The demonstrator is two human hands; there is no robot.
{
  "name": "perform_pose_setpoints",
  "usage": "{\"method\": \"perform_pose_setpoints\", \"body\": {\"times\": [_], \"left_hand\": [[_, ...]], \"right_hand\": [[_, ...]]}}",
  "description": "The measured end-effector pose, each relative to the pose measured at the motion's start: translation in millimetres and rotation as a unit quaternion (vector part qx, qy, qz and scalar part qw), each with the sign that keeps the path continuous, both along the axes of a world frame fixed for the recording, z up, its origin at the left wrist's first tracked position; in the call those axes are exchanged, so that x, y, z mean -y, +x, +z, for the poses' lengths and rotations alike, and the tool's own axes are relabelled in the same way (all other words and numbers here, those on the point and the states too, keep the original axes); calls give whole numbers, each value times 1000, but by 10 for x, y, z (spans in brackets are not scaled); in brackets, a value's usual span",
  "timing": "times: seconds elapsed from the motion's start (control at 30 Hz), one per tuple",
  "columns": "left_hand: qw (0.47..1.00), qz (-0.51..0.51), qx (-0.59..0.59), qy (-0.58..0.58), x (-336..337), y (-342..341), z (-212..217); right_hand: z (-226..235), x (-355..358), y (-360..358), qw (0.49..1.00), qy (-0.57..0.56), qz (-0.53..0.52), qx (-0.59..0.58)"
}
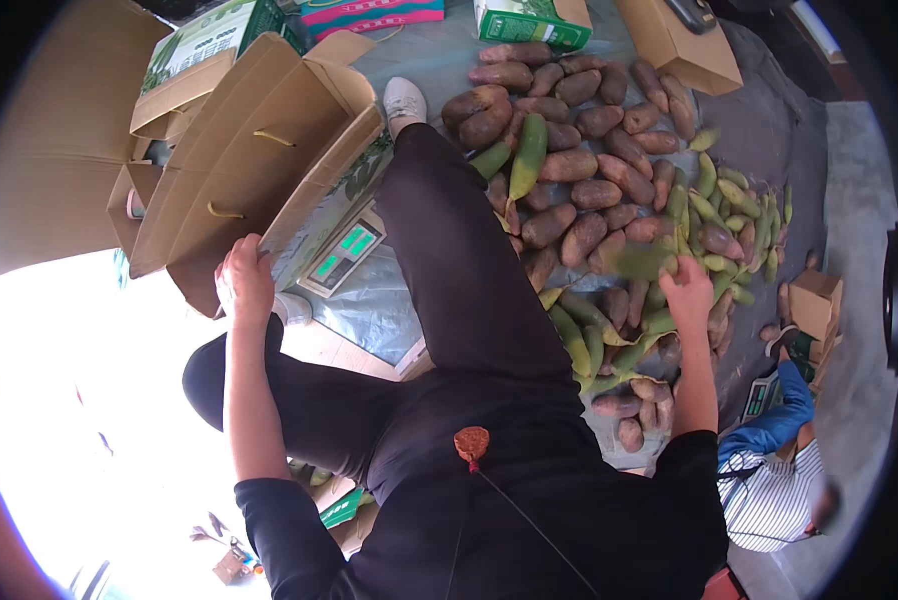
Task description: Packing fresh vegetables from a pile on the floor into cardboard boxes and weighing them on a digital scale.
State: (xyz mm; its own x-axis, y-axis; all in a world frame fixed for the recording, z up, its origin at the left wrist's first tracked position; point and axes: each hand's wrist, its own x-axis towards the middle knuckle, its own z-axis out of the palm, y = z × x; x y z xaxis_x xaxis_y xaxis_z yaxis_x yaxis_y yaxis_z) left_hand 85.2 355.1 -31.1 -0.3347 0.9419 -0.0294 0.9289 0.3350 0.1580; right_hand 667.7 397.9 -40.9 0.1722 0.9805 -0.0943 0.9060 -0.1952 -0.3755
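My left hand (245, 280) is closed on the near edge of an open cardboard box (239, 170). Two cord loops show on the box's brown inner side. Against the box sits a digital scale (341, 258) with lit green displays. On the right, my right hand (687, 292) pinches the end of a long green fruit (639, 262), blurred by motion. Below and around that hand lie more long green fruits (579, 335), some with yellowish tips. Oblong reddish-brown produce (569, 165) is heaped beyond; its exact kind is unclear.
A green-and-white carton (534, 22) and a brown box (679, 45) stand behind the heap. More cartons (209, 50) are at the far left. At the right, a person in a striped shirt (774, 500) is near another scale (759, 397) and a small cardboard box (816, 300).
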Motion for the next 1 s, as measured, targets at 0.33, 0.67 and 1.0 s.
{"method": "perform_pose_setpoints", "body": {"times": [0.33,0.67,1.0], "left_hand": [[999,-36,-30,-28,58,-65,-13],[998,-67,14,-6,35,-179,-56],[997,-73,40,0,19,-169,-109]], "right_hand": [[1006,-1228,-1855,816,215,124,-523],[763,-1268,-3933,854,124,232,-448],[255,-1063,-4176,923,198,298,-142]]}}
